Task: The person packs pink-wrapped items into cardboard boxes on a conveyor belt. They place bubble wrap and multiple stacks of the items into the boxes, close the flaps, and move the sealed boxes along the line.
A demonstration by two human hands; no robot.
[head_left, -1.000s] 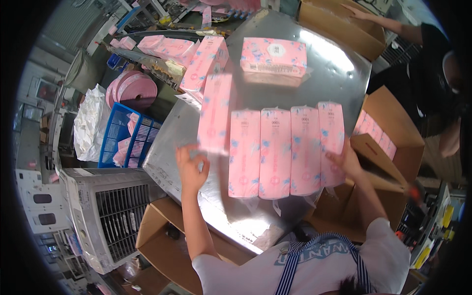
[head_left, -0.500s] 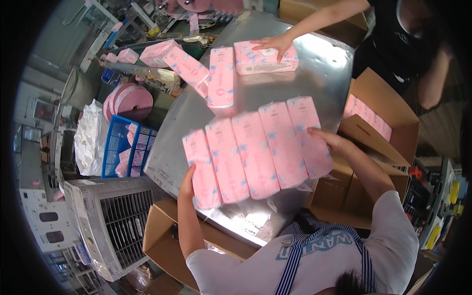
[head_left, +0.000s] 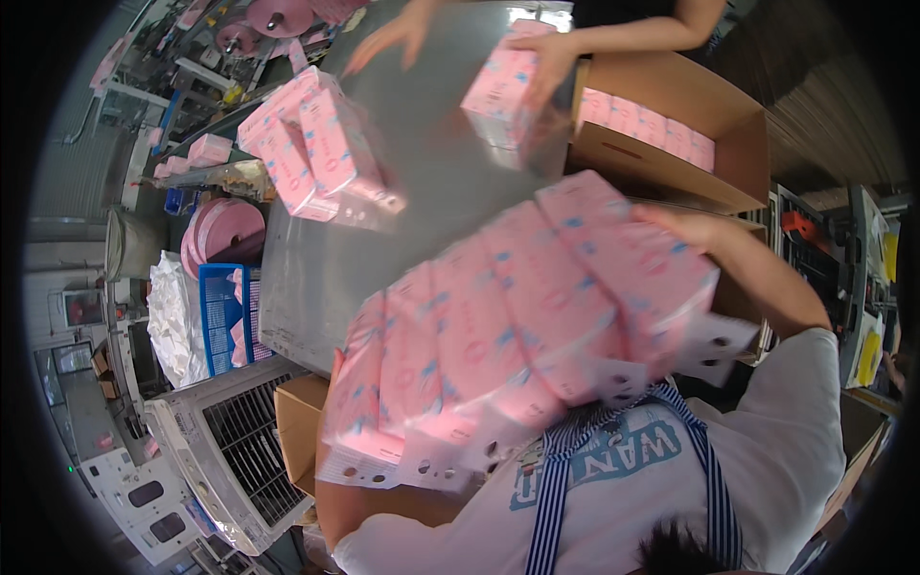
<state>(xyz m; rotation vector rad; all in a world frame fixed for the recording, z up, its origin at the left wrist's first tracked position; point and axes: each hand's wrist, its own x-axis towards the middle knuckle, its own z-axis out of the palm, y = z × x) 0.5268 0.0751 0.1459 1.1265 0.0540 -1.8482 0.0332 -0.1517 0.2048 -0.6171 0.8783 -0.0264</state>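
A row of several pink tissue packs (head_left: 479, 307) with blue flower patterns is squeezed between my two hands, tilted and raised close in front of my chest. My left hand (head_left: 337, 362) presses the row's left end, mostly hidden behind the packs. At the other end my right hand (head_left: 676, 228) grips the upper corner of the last pack, fingers bent over it. Clear plastic tabs with punched holes hang from the packs' near ends. Beyond them, on the metal table (head_left: 422, 125), lie a few loose tissue packs (head_left: 331, 144), stacked aslant.
Across the table, a co-worker's hand (head_left: 548, 62) holds another tissue pack (head_left: 503, 86); their other hand (head_left: 398, 34) reaches over the tabletop. An open carton (head_left: 661, 105) with packs stands at right. A blue basket (head_left: 220, 316) and pink rolls (head_left: 225, 235) are at left.
The row of packs has come nearer to me and tipped, so the tabbed ends show. The co-worker's pack has turned upright, and a second co-worker hand has appeared. The view has shifted.
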